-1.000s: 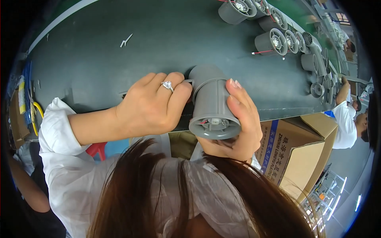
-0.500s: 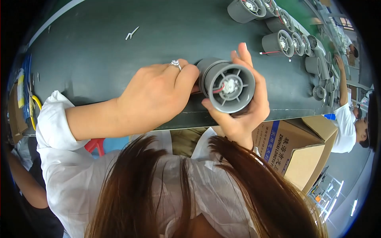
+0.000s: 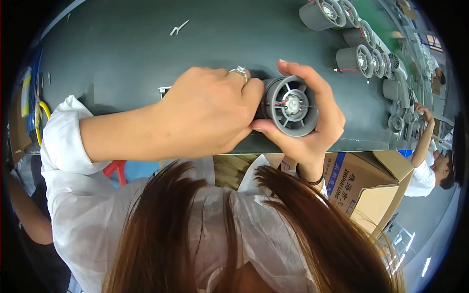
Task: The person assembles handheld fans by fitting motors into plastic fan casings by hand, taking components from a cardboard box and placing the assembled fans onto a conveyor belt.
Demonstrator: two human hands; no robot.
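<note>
A grey round fan housing (image 3: 293,106) is held over the near part of the dark table, its open end tilted up toward me. Inside it, spokes surround a pale hub with a red wire. My right hand (image 3: 322,115) wraps round its right side, with the thumb under the near rim. My left hand (image 3: 210,107), wearing a ring, is closed against the housing's left end. Its fingertips, and whatever is in them, are hidden behind the knuckles. A small white piece (image 3: 163,91) peeks out behind my left wrist.
Several similar grey housings (image 3: 354,59) with red wires stand at the far right, beside loose fan parts (image 3: 395,123). A small white forked piece (image 3: 179,28) lies on the dark table (image 3: 122,53). An opened cardboard box (image 3: 364,183) sits below the right edge. Another person (image 3: 422,168) is beyond it.
Both hands and the housing have shifted slightly right. The left hand has turned, its knuckles higher, and the right fingers have curled closer over the housing's far rim. The small white piece behind the wrist has appeared.
</note>
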